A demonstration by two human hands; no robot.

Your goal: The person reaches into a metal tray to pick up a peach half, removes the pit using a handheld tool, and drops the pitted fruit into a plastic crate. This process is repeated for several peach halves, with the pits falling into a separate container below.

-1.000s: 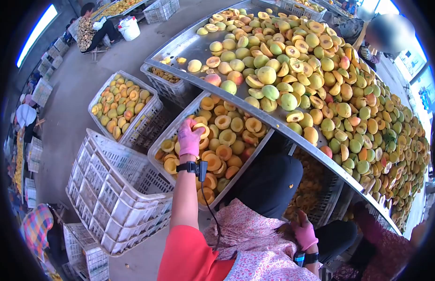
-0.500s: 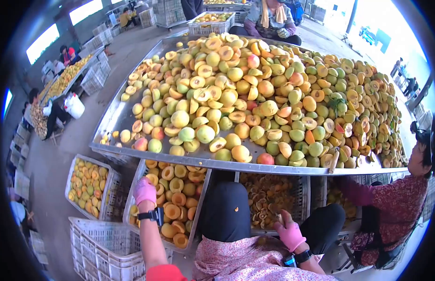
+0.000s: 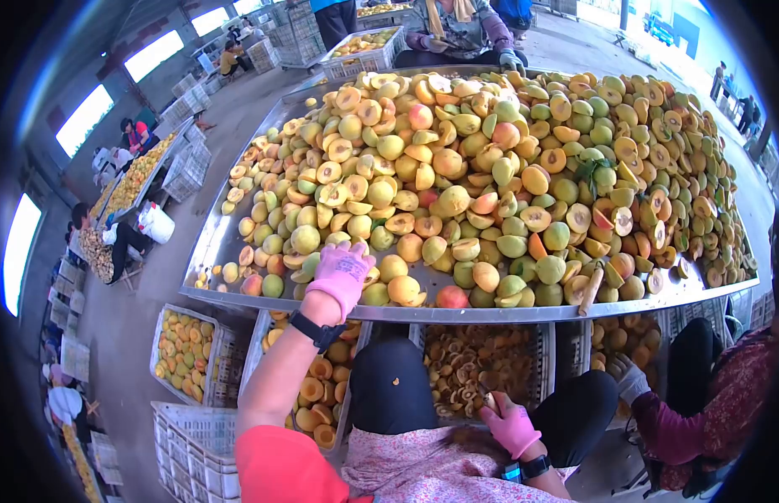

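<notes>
My left hand (image 3: 341, 272), in a pink glove, reaches over the table's front rim onto a heap of halved yellow peaches (image 3: 453, 201). Its fingers are slightly apart on the fruit, the fingertips partly hidden. Low above my lap, my right hand (image 3: 510, 426), also gloved in pink, is closed around a small pitting tool (image 3: 490, 402) with a pale handle and dark tip. Beneath that tool is a crate of brown pits and scraps (image 3: 477, 360). Under my left forearm stands a crate of pitted peach halves (image 3: 322, 390).
A wooden-handled tool (image 3: 591, 292) lies on the metal table's front rim (image 3: 457, 313). A crate of peaches (image 3: 184, 354) and a white crate (image 3: 192, 448) stand left. A co-worker's gloved hand (image 3: 629, 379) is at right; another person (image 3: 465, 33) sits across the table.
My left hand has moved up from the crate of pitted halves to the heap on the table. My right hand stays low with the tool. The right-hand co-worker's glove has come into view.
</notes>
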